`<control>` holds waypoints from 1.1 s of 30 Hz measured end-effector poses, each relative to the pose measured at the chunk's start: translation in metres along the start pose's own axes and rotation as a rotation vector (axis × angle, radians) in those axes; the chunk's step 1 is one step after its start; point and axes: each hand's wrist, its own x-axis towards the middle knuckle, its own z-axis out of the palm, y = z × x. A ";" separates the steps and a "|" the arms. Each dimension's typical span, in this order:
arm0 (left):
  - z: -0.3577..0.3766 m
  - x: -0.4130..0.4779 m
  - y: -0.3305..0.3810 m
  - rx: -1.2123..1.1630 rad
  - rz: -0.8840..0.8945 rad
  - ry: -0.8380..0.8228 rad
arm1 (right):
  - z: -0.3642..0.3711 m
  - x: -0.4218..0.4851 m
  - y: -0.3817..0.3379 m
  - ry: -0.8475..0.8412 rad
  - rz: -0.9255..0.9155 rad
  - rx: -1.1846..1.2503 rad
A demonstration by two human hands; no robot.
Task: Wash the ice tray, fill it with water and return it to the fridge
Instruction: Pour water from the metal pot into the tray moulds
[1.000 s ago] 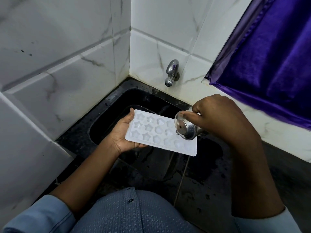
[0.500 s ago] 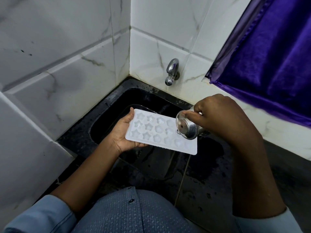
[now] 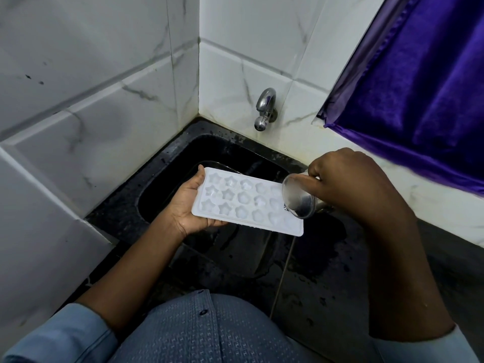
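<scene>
One white ice tray [image 3: 247, 203], its moulds in three rows of star and flower shapes, sits level over the black sink [image 3: 167, 195]. Left hand [image 3: 190, 205] clasps its near-left end. Right hand [image 3: 351, 184] is wrapped around one steel cup [image 3: 298, 199], tipped over the tray's right end.

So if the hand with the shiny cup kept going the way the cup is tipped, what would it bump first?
Most likely the white ice tray. The right hand tips the steel cup left and down over the tray's right end, which the cup's mouth overlaps; how far above it the cup sits is hard to judge.
</scene>
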 end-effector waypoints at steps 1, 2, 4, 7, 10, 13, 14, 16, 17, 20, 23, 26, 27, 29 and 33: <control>0.000 0.000 0.000 0.005 0.002 0.002 | 0.001 0.000 0.000 -0.003 0.003 -0.008; 0.000 0.001 0.000 0.010 0.005 0.005 | 0.002 0.000 0.000 -0.004 0.006 -0.018; 0.000 0.001 0.000 0.012 0.010 0.007 | 0.004 0.000 -0.001 0.000 0.010 -0.037; 0.002 0.000 0.000 0.002 0.017 0.002 | 0.009 0.001 -0.003 -0.012 0.026 -0.053; 0.003 -0.001 -0.001 0.010 0.021 0.011 | 0.013 0.003 -0.005 -0.015 0.039 -0.055; 0.005 -0.002 -0.001 0.018 0.029 0.015 | 0.015 0.004 -0.007 -0.024 0.036 -0.060; 0.006 -0.003 -0.001 0.018 0.032 0.015 | 0.015 0.004 -0.008 -0.031 0.036 -0.063; 0.006 -0.003 -0.001 0.019 0.036 0.013 | 0.015 0.004 -0.010 -0.043 0.039 -0.063; 0.006 -0.004 -0.001 0.019 0.037 0.014 | 0.015 0.004 -0.010 -0.047 0.041 -0.060; 0.007 -0.005 -0.001 0.015 0.039 0.020 | 0.015 0.005 -0.012 -0.063 0.046 -0.056; 0.008 -0.006 -0.001 0.023 0.038 0.024 | 0.015 0.005 -0.013 -0.069 0.042 -0.072; 0.008 -0.008 0.000 0.021 0.036 0.027 | 0.015 0.004 -0.012 -0.062 0.047 -0.077; 0.008 -0.008 0.000 0.018 0.038 0.027 | 0.015 0.003 -0.012 -0.060 0.049 -0.077; 0.008 -0.009 0.000 0.023 0.044 0.027 | 0.016 0.002 -0.011 -0.060 0.055 -0.078; 0.007 -0.011 0.003 0.019 0.055 0.023 | 0.015 0.001 -0.007 -0.067 0.073 -0.083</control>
